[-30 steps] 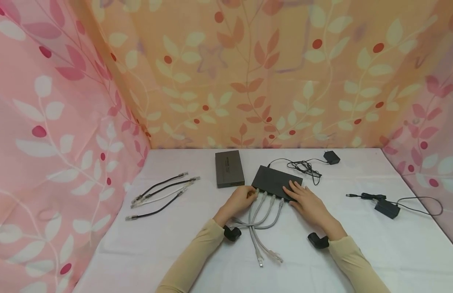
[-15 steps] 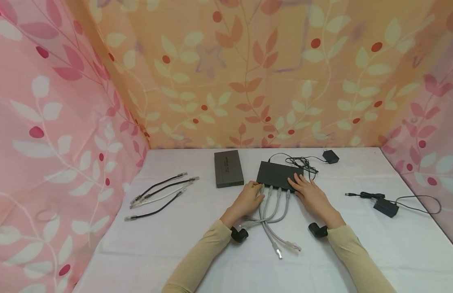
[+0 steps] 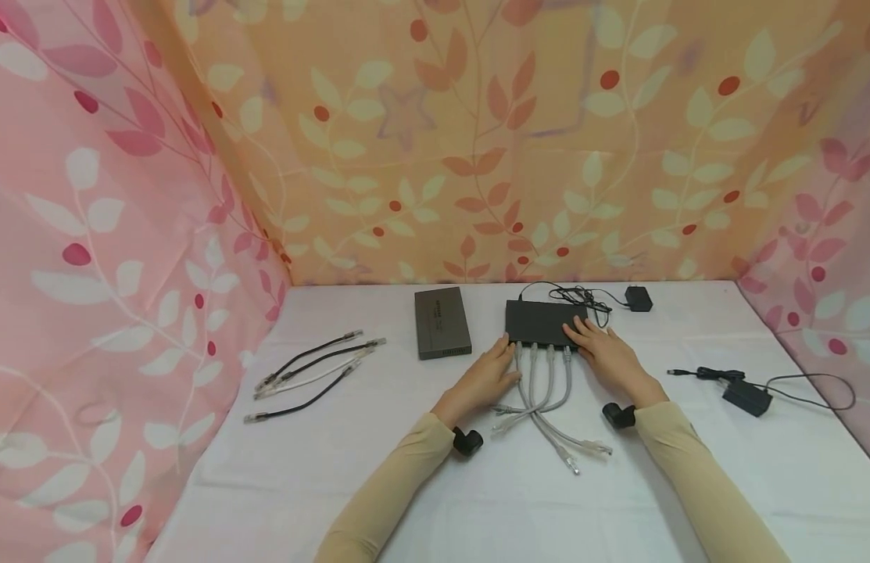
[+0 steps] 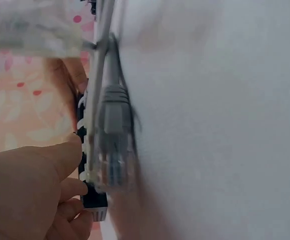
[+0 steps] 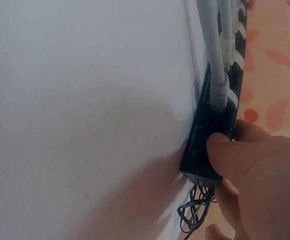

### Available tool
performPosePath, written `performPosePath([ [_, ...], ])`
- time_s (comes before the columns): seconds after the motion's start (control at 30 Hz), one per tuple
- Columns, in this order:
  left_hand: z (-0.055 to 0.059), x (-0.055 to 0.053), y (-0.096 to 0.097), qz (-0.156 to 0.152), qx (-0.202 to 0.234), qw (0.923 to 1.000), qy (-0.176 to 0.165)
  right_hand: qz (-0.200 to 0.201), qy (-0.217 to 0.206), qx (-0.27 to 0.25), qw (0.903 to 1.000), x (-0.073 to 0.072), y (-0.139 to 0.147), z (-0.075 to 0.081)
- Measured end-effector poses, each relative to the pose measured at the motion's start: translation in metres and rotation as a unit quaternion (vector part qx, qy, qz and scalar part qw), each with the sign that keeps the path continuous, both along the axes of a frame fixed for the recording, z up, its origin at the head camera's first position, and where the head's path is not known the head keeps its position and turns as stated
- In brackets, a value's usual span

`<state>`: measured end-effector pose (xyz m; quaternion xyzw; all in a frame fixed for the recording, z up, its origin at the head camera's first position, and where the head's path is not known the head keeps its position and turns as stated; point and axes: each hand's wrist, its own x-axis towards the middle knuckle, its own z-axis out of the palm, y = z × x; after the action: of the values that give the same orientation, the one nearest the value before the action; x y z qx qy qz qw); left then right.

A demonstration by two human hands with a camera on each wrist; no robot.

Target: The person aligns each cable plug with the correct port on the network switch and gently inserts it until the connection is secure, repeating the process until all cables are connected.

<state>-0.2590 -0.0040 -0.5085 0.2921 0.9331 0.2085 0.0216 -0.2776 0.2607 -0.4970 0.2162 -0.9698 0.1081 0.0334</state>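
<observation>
A flat black network switch (image 3: pixel 536 322) lies at the middle back of the table, several grey network cables (image 3: pixel 550 383) plugged into its front. Their loose ends cross and spread over the cloth. My left hand (image 3: pixel 480 381) touches the switch's left front corner with its fingertips, beside the leftmost cable. At the other end my right hand (image 3: pixel 610 360) holds the switch, fingers laid on top. In the right wrist view the thumb (image 5: pixel 219 147) presses the port face beside a plugged cable (image 5: pixel 218 92). A clear loose plug (image 4: pixel 114 165) hangs close to the left wrist camera.
A grey-brown box-shaped device (image 3: pixel 442 323) lies left of the switch. Short black and white patch cables (image 3: pixel 311 367) are farther left. A power adapter (image 3: pixel 639 299) with a coiled cord stands behind right; another adapter (image 3: pixel 747 398) lies at the right. Patterned curtains (image 3: pixel 435 141) enclose the table.
The switch has moved back and to the right and turned straighter, its cables trailing along. Both hands have moved with it. My left fingers have come off the leftmost plug onto the switch's corner.
</observation>
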Motion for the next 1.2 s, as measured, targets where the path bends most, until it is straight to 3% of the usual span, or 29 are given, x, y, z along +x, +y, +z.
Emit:
performPosePath([
  [0.23,-0.007,-0.008,0.010,0.003,-0.023,0.9997,-0.002,-0.011,-0.018,0.012,0.9997,-0.014,0.008,-0.003],
  [0.73,0.007,-0.021,0.025,0.003,-0.053,0.9983,-0.023,-0.021,-0.049,0.025,0.9983,-0.036,0.019,0.002],
  [1.13,0.004,-0.031,0.031,0.020,-0.070,0.9969,-0.031,-0.026,-0.062,0.014,0.9976,-0.042,0.019,0.004],
  [1.17,-0.009,-0.039,0.032,0.021,-0.066,0.9972,-0.027,-0.028,-0.063,0.011,0.9976,-0.042,0.018,0.004],
  [1.2,-0.008,-0.039,0.031,0.023,-0.062,0.9973,-0.032,-0.029,-0.066,0.009,0.9973,-0.042,0.019,0.004],
])
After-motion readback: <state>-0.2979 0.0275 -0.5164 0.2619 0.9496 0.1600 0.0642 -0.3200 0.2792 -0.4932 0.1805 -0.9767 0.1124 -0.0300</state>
